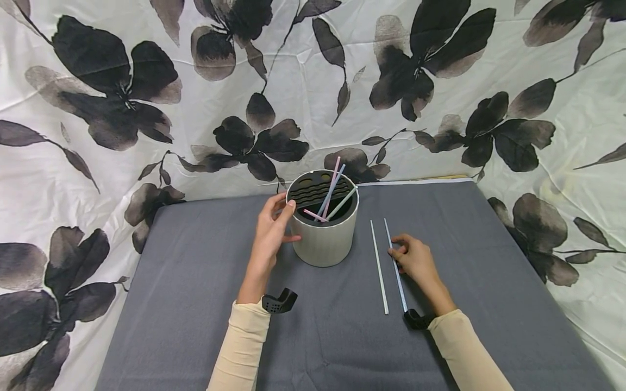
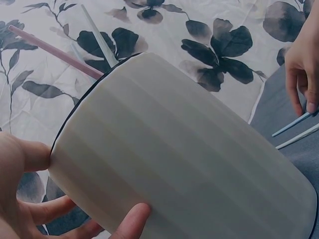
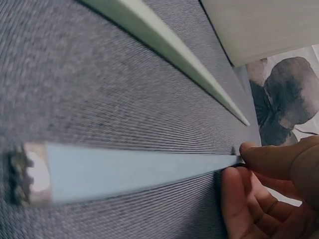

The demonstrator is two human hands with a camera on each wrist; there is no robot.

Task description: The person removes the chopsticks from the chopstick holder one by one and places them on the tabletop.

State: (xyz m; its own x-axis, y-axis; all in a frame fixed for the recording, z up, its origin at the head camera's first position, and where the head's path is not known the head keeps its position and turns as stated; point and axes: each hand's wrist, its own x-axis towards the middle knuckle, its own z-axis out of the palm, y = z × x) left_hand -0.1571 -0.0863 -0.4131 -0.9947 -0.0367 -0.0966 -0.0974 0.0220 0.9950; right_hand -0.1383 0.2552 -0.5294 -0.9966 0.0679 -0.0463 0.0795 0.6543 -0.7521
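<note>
A cream cylindrical utensil holder (image 1: 325,245) stands upright near the table's back edge. Its dark slotted insert (image 1: 309,189) covers the back part of the mouth. Pink, blue and pale green chopsticks lean in the front opening, a pink chopstick (image 2: 55,52) jutting past the rim. My left hand (image 1: 270,225) grips the holder's left side, thumb near the rim and fingers spread along the wall. To the right, my right hand (image 1: 415,258) pinches a light blue chopstick (image 3: 124,172) around its upper part. A pale green chopstick (image 1: 379,266) lies beside it on the cloth.
Grey cloth (image 1: 195,293) covers the table. Behind it hangs a white fabric (image 1: 303,81) with dark flowers. Each wrist wears a black camera mount, the left mount (image 1: 280,301) close to the holder's front.
</note>
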